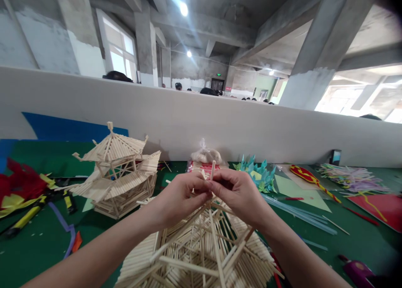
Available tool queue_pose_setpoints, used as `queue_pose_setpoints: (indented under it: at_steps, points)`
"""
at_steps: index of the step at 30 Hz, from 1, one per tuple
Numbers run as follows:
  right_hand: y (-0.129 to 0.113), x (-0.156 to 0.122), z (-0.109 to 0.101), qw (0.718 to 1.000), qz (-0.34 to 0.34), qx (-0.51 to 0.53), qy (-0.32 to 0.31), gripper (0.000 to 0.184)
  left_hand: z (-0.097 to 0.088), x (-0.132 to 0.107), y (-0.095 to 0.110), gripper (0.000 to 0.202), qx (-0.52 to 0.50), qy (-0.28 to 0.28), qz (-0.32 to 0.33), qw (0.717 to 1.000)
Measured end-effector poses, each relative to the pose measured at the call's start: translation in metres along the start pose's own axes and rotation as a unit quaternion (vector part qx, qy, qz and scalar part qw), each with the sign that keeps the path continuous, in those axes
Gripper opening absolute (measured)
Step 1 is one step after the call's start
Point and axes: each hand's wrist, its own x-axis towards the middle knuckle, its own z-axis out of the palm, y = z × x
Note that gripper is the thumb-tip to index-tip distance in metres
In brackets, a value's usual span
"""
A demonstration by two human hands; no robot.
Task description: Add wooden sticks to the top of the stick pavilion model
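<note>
Clerk: Far left of the desk (28, 248)?
Inspector: Red material (23, 181), then a stick pavilion (114, 189) with two roof tiers, standing upright.
Clerk: The left hand (182, 198)?
Inspector: Grip drawn closed at the peak of the nearer stick frame (188, 266). Fingers obscure the contact; whether it has hold of anything, I cannot tell.
Clerk: Location of that frame?
Inspector: Front centre, below both hands and between the forearms.
Clerk: The right hand (243, 195)?
Inspector: Thumb and forefinger pinched on a short stick (213, 166), roughly upright, above the peak.
Clerk: Further right?
Inspector: Turquoise spiky leaves (256, 175), then a purple tool (358, 272) near the corner.
</note>
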Motion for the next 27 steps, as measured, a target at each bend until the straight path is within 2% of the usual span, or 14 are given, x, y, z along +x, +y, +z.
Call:
queue_pose_setpoints:
  at_steps: [27]
  points:
    - [-0.0008, 0.0005, 0.0008, 1.0, -0.001, 0.023, -0.003, 0.013, 0.0002, -0.0007, 0.0029, 0.025, 0.007, 0.0, -0.011, 1.0]
